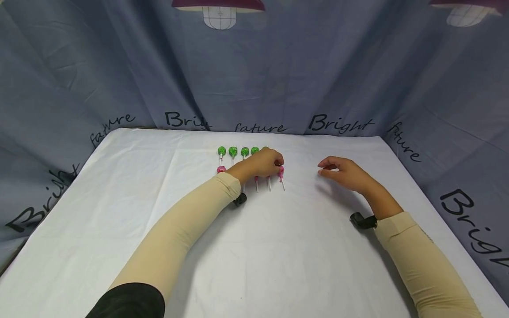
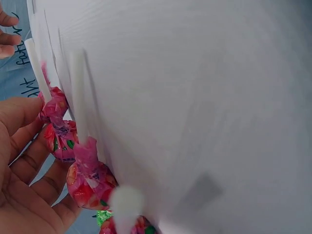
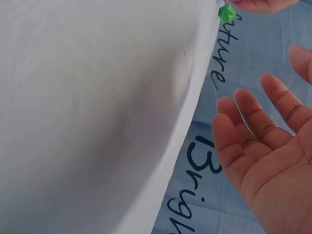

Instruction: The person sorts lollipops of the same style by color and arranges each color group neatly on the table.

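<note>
My left hand (image 1: 263, 162) reaches over a row of pink-wrapped lollipops. Its thumb and fingers pinch the wrapper of the rightmost pink lollipop (image 1: 281, 172), whose white stick points toward me. Close beside that hand, in the left wrist view, another pink lollipop (image 2: 90, 183) lies with its stick out. Behind the pink row runs a line of green lollipops (image 1: 233, 151); the left hand and forearm hide part of both rows. To the right, my right hand (image 1: 345, 173) hovers above the cloth with loosely bent fingers, holding nothing.
A white cloth (image 1: 302, 256) covers the table. Grey-blue curtains (image 1: 286, 79) with printed lettering hang along its back and sides. Each wrist carries a small black camera, such as the one on the right wrist (image 1: 362, 221).
</note>
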`<action>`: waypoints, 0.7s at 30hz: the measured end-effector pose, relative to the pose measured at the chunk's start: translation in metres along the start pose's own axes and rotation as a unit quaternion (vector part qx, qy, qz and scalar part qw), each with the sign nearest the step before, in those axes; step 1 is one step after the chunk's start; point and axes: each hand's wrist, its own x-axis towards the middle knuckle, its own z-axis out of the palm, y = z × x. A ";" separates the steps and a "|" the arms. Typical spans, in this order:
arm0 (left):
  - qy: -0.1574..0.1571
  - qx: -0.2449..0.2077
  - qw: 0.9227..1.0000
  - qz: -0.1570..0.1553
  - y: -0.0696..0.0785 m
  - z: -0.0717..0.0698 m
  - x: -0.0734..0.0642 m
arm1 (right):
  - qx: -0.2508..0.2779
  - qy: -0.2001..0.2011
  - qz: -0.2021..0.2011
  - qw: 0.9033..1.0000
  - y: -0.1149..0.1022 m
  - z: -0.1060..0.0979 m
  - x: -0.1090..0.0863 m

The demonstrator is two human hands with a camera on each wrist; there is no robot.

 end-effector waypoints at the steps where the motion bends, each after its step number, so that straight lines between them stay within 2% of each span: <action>1: -0.002 0.001 1.000 0.002 0.000 0.000 0.000 | 0.001 0.000 0.001 1.000 0.001 0.000 0.000; 5: 0.002 0.006 1.000 0.011 0.000 -0.002 -0.002 | 0.007 0.000 0.004 1.000 0.001 0.000 0.001; 15: -0.004 -0.010 1.000 0.002 -0.004 0.000 -0.002 | 0.002 -0.001 -0.001 1.000 0.004 0.002 0.005; 18: 0.006 -0.025 1.000 0.014 -0.003 -0.009 -0.009 | -0.008 0.003 0.001 1.000 0.004 0.001 0.005; 21: 0.029 -0.028 0.999 0.029 -0.004 -0.023 -0.025 | -0.033 0.009 0.004 0.999 0.004 -0.001 0.002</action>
